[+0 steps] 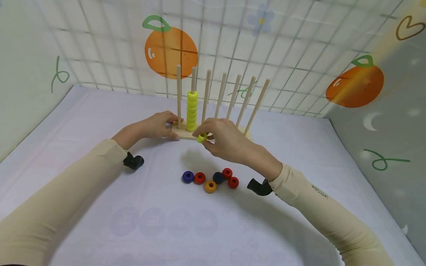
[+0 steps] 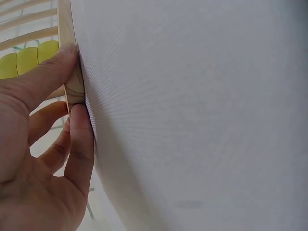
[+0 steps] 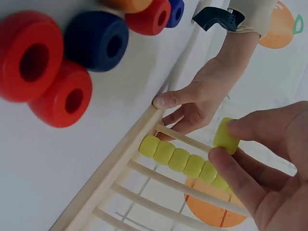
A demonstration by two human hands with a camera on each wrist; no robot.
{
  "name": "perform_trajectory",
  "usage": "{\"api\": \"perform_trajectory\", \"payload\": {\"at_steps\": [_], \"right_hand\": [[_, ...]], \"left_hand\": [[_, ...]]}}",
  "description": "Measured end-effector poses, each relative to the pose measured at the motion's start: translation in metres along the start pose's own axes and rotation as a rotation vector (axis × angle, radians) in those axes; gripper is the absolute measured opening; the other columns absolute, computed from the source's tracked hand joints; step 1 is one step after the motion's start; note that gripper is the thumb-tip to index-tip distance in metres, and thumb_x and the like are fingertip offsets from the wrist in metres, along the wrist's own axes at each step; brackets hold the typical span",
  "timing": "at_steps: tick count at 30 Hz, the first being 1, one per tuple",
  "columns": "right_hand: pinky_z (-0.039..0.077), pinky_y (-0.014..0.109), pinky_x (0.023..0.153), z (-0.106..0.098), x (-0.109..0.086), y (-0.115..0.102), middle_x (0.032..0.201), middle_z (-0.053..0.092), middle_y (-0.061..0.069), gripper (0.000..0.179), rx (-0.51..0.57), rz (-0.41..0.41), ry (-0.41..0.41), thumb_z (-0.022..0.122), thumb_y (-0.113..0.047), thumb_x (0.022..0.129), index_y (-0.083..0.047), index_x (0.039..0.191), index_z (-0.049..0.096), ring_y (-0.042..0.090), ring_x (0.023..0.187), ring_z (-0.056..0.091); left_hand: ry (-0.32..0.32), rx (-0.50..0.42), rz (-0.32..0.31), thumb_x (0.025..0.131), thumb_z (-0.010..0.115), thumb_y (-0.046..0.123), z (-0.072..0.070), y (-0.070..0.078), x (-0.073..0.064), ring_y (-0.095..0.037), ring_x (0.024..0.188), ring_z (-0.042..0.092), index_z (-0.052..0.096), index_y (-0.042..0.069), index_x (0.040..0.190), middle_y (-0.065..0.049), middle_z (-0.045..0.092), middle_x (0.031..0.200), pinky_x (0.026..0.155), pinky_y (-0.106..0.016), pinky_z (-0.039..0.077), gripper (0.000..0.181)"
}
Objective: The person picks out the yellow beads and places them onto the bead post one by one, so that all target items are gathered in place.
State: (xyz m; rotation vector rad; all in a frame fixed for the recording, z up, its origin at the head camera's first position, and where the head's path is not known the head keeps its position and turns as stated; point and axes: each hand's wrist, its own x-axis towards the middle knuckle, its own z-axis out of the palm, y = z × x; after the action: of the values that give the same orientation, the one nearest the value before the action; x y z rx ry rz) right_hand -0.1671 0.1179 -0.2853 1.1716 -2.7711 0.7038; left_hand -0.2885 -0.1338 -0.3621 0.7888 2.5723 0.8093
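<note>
A wooden peg rack (image 1: 185, 133) with several upright pegs stands on the table. Its second peg from the left carries a stack of yellow beads (image 1: 191, 111). My left hand (image 1: 155, 126) holds the left end of the base; the left wrist view shows the thumb and fingers (image 2: 82, 144) at that end. My right hand (image 1: 229, 142) pinches a single yellow bead (image 3: 225, 136) between thumb and fingertips. This bead is off the pegs, in front of the rack in the head view. The hand hides part of the base and the lower pegs.
Nearer the front lie loose beads: a purple-blue one (image 1: 188, 177), a dark blue one (image 1: 218, 177), an orange one (image 1: 210, 186) and several red ones (image 1: 199, 178). A printed sheet with a grid and oranges (image 1: 171, 53) rises behind the rack.
</note>
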Motion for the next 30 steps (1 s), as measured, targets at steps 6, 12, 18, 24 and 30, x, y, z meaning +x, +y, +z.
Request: {"api": "perform_trajectory", "payload": {"at_steps": [6,12,18,24,30], "right_hand": [[0.057,0.025,0.078,-0.004,0.000,-0.001,0.108,0.068,0.006,0.028,-0.020,0.034,0.034,0.070,0.003,0.088,-0.005,0.114,0.075,0.017,0.093,0.066],[0.057,0.026,0.078,-0.007,0.002,-0.002,0.105,0.068,0.006,0.028,-0.041,0.026,0.087,0.071,0.001,0.088,-0.006,0.115,0.075,0.018,0.092,0.066],[0.057,0.027,0.080,-0.011,0.003,-0.003,0.108,0.068,0.009,0.029,-0.027,0.004,0.128,0.069,0.004,0.088,-0.002,0.116,0.074,0.021,0.095,0.066],[0.057,0.026,0.081,-0.014,0.004,-0.004,0.110,0.067,0.010,0.031,-0.005,-0.006,0.173,0.065,0.007,0.089,0.000,0.118,0.072,0.021,0.097,0.066],[0.056,0.026,0.081,-0.018,0.007,-0.005,0.111,0.068,0.010,0.032,-0.009,-0.016,0.197,0.064,0.007,0.089,-0.001,0.118,0.073,0.021,0.098,0.066]], "left_hand": [[0.000,-0.012,-0.005,0.089,0.077,0.026,0.000,0.000,-0.002,-0.041,0.136,0.038,0.050,0.006,0.146,-0.020,0.044,0.144,0.114,-0.058,0.026,0.067],[-0.001,-0.021,-0.001,0.089,0.077,0.026,0.000,-0.001,-0.002,-0.041,0.136,0.038,0.049,0.005,0.146,-0.020,0.045,0.143,0.114,-0.058,0.025,0.068],[0.002,-0.025,-0.005,0.089,0.077,0.025,0.001,-0.003,-0.003,-0.040,0.137,0.037,0.049,0.006,0.147,-0.019,0.045,0.144,0.114,-0.058,0.024,0.067],[0.002,-0.026,0.000,0.089,0.077,0.024,0.001,-0.005,-0.002,-0.039,0.138,0.037,0.049,0.005,0.146,-0.020,0.044,0.144,0.114,-0.058,0.024,0.067],[0.004,-0.018,0.006,0.089,0.077,0.023,0.001,-0.004,-0.001,-0.038,0.137,0.037,0.050,0.004,0.146,-0.020,0.045,0.144,0.114,-0.057,0.024,0.066]]}}
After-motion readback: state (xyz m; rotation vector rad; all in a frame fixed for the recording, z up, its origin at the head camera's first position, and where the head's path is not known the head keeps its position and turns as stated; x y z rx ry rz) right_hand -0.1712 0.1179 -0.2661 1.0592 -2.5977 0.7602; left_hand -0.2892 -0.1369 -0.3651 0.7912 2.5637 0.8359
